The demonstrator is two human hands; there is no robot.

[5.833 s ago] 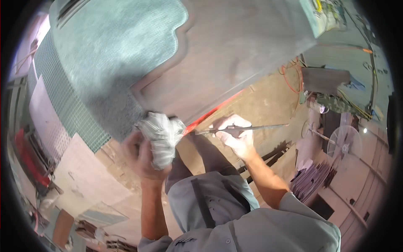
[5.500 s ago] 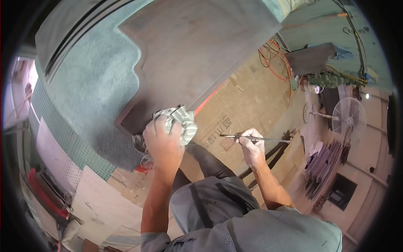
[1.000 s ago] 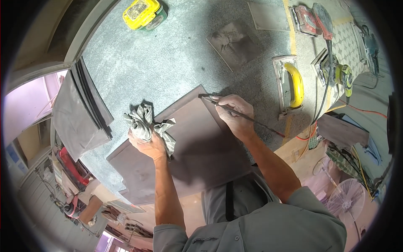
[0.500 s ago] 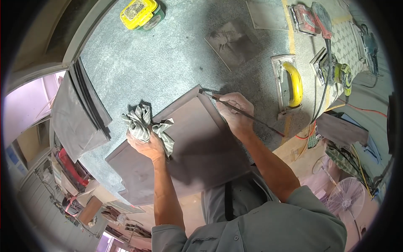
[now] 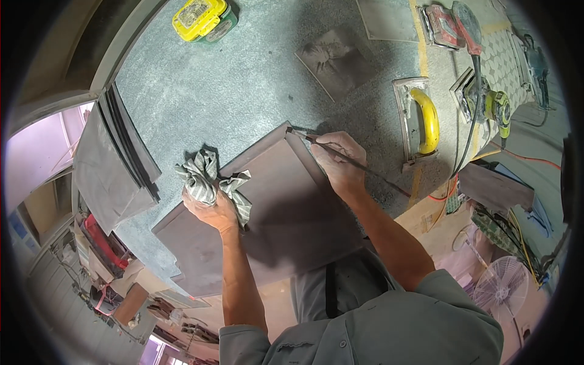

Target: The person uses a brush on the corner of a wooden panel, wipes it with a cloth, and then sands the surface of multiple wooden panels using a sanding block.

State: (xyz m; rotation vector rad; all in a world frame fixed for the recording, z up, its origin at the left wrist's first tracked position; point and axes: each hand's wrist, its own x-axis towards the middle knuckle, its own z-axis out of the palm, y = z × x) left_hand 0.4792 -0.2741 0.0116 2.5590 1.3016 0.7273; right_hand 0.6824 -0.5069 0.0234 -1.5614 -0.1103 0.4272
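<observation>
In the head view, the dark panel (image 5: 304, 225) lies at the near edge of the counter (image 5: 243, 79), seemingly jutting past it. It looks stiff, flat and moderately heavy, its dusty face perhaps slippery; best taken by two opposite edges, sparing the corners, which could chip. The left hand (image 5: 210, 210) is closed around a soft striped cloth (image 5: 198, 176) over the panel; the right hand (image 5: 342, 161) pinches a light, slim brush (image 5: 378, 176), tip at the panel's far corner. Counted: one panel, one cloth, one brush, one yellow-handled block (image 5: 430, 121) toward the right edge, one yellow-lidded box (image 5: 199, 18) near the left edge; the stack of sheets (image 5: 112, 167) there defies counting.
</observation>
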